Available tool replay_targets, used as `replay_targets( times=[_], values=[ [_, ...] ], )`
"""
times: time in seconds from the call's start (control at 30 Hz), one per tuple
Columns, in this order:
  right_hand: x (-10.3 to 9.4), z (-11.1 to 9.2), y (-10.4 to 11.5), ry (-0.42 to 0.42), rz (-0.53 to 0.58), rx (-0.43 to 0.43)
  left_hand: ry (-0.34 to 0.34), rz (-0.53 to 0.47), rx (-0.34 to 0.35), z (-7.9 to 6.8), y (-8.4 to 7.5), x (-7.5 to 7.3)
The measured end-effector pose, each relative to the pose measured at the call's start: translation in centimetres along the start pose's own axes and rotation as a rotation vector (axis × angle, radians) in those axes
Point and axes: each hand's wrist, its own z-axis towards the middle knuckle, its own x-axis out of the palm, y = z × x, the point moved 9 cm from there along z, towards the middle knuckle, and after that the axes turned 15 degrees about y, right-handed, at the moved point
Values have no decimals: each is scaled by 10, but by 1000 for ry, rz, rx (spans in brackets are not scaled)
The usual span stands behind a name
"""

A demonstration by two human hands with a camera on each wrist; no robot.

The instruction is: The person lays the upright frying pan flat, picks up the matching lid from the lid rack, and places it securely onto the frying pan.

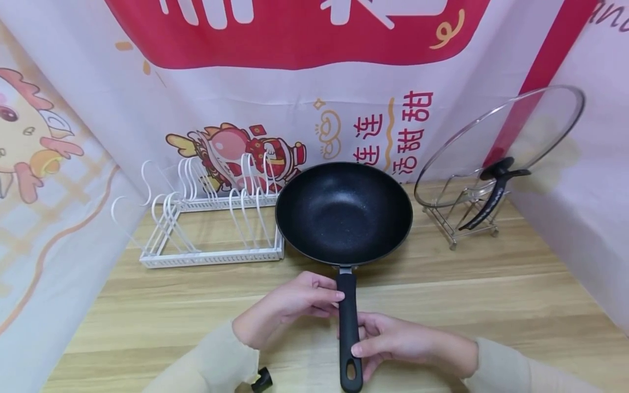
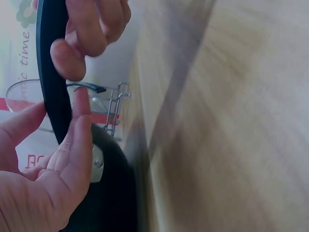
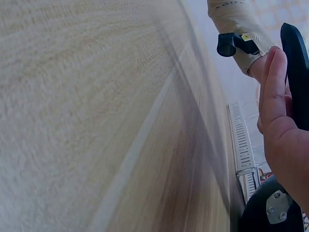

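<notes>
Your right hand, nearer the front edge of the pale wooden desk, and your left hand, farther up, both grip the black handle of the round black frying pan, which is midway along the desk's back half. Left of it stands a white looped rack; toward the back-right corner, a clear glass lid leans in a silver wire stand.

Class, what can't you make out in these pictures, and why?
Underside of the wok: head view, hidden by the wok itself; left wrist view, partly past the bottom edge.
Part of the right hand: head view, behind the wok handle.
White lettering: head view, cut by the top edge.
Marks on the lid handle: head view, too small to read.
</notes>
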Motion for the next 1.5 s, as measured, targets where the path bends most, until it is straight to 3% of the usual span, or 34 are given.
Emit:
replay_targets(
  times=[0.33, 0.7, 1.03, 1.13, 1.27, 1.5],
  values=[
    [2, -3, 3, 26, -33, 3, 35, 223, 7, -4, -17, -2],
    [3, -15, 14, 75, -161, -20, -15, 734, -16, -7, -44, 2],
    [-2, -25, 18, 72, -196, -3, -11, 935, -73, -10, -68, 6],
    [-3, -27, 21, 74, -220, -14, 25, 950, -98, -10, -74, 6],
    [-6, -34, 31, 61, -262, -50, 85, 889, -104, -10, -80, 3],
    [-21, -57, 59, -45, -370, -136, 95, 811, -14, -1, -106, 1]
  ],
)
